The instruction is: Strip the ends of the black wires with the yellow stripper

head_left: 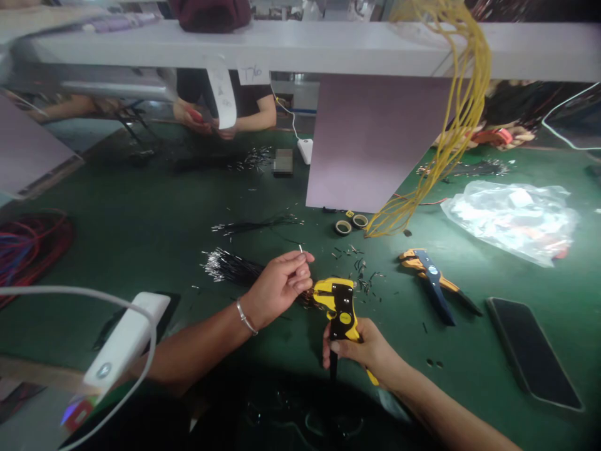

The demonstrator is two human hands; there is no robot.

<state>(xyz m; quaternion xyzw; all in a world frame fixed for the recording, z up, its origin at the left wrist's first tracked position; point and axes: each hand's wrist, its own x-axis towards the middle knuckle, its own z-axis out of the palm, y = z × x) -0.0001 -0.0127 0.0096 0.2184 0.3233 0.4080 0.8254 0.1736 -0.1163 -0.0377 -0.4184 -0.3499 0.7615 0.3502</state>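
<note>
My left hand, a bracelet at its wrist, is closed in a pinch. From its fingertips sticks up the pale tip of a thin wire; the rest of that wire is hidden. My right hand is wrapped around the handles of a yellow and black wire stripper, held upright with its jaws just right of my left fingers. Behind my left hand lies a thick bundle of black wires with bright ends. Farther back is a thinner bundle. Short wire scraps are scattered beyond the stripper.
A blue and orange wire stripper, a phone and a plastic bag lie rightward. Yellow wires hang from the shelf near two tape rolls. Leftward are a white power strip and red-blue wires. Co-workers sit opposite.
</note>
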